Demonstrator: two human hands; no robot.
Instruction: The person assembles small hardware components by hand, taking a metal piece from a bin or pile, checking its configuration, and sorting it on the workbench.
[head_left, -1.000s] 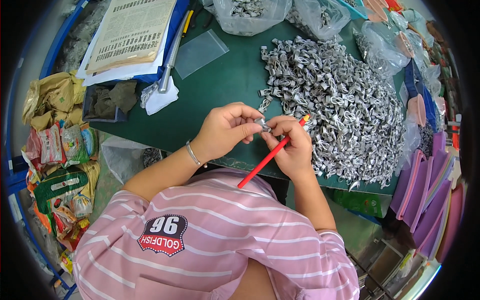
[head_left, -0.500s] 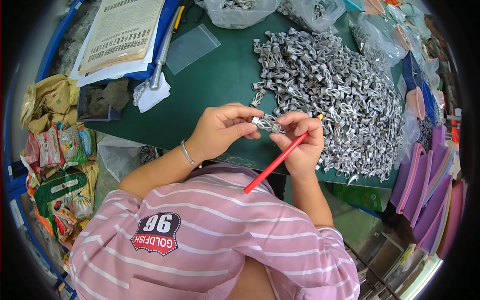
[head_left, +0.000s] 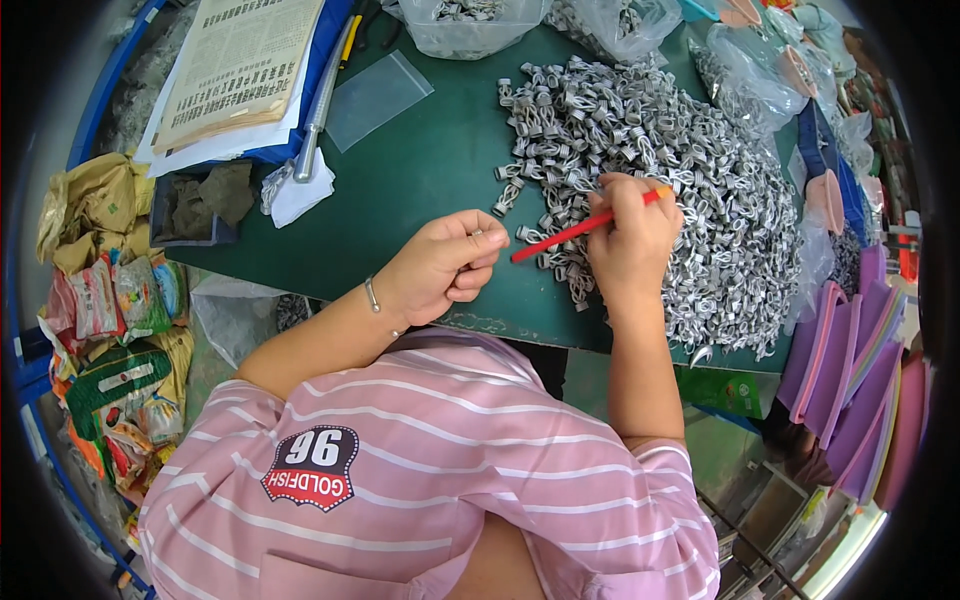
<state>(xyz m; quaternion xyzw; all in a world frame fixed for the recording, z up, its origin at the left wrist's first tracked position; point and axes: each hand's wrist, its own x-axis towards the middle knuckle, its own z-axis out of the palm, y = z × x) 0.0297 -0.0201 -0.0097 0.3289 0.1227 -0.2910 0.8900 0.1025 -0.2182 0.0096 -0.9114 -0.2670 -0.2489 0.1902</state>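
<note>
Left hand: the left hand (head_left: 440,268) rests on the green table (head_left: 420,190) near its front edge, fingers curled inward into a loose fist; a small silvery piece (head_left: 477,233) shows between thumb and forefinger, too small to identify.
Right hand: the right hand (head_left: 632,240) is closed around a red pencil (head_left: 580,227), gripped near its upper end; the pencil slants down and to the left, its tip just beside the left hand's fingertips.
Silvery parts: a large heap of small grey-white coiled parts (head_left: 660,170) covers the right half of the table; the right hand lies on its near edge, and a few loose ones sit between the two hands.
Wrist: a thin metal bracelet (head_left: 372,295) on the left wrist.
Clothing: pink striped shirt (head_left: 430,480) with a dark badge on the left shoulder.
Table, far left: stack of printed papers (head_left: 235,65) on a blue folder; beside it an empty clear plastic bag (head_left: 378,98) lying flat.
Table, far edge: clear bags of the same parts (head_left: 470,20).
Floor, left: pile of colourful snack wrappers (head_left: 110,330).
Right side: upright purple and pink folders (head_left: 850,380).
</note>
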